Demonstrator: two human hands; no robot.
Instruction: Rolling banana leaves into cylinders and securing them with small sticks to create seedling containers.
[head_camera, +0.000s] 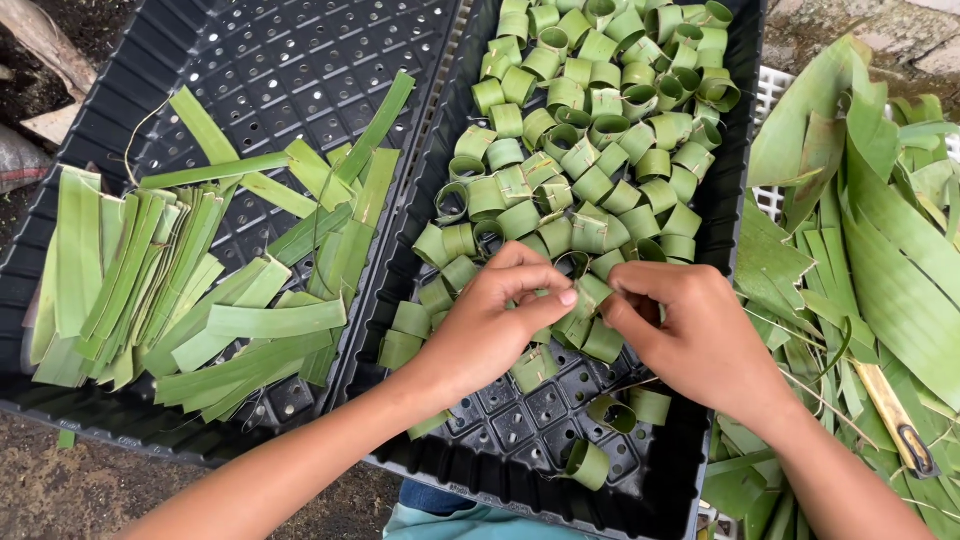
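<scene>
Probably light, springy, prone to unroll: leaf ring (585, 296) pinched between left hand (495, 325) and right hand (690, 335), best gripped across the overlap.

Both hands (600, 320) meet centre, fingertips pinched together (forearms angled inward).

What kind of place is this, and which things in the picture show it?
Probably an outdoor work spot for leaf craft, on bare ground. Signs: soil beneath a black tray filled with rolled green leaf rings, another tray of cut leaf strips, and loose leaves piled nearby.
</scene>
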